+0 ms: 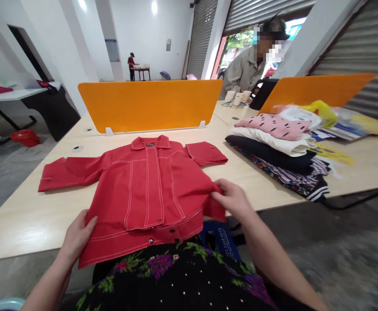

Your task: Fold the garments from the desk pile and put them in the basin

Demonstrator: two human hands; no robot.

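A red jacket (153, 185) with white stitching lies front side up on the pale wooden table (27, 216). Its collar points away from me, both sleeves are spread outward, and the hem hangs over the near edge. My left hand (79, 233) is closed on the jacket's lower left side, thumb on top and the other fingers hidden under the cloth. At the lower right side, my right hand (232, 196) pinches the jacket's edge, with the fabric there lifted and bunched. Dark snaps show near the bottom of the front placket.
A stack of folded clothes (273, 151) stands to the right, near plastic packaging (325, 116). Orange dividers (150, 106) rise behind the jacket. Paper cups (237, 98) stand at the back, beside a person (244, 69). A red basin (25, 137) is on the floor at left.
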